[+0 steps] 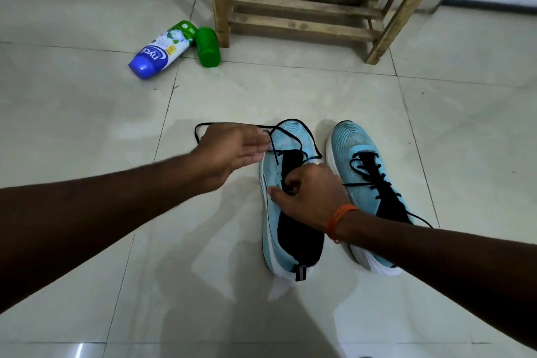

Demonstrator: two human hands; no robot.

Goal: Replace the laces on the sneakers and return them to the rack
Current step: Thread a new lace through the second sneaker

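Observation:
Two light blue sneakers stand side by side on the tiled floor, toes pointing away from me. The left sneaker (286,212) has a loose black lace (305,131) that loops out over its toe and to the left. My right hand (308,197) lies over its tongue, fingers curled and pinching the lace at the eyelets. My left hand (232,151) hovers just left of the toe, fingers straight, over the lace's loop. The right sneaker (366,180) is laced in black, one lace end trailing to the right.
A wooden rack (305,6) stands at the back, its lowest slats near the floor. A white and blue bottle (161,51) lies on the tiles to its left, touching a green container (207,46).

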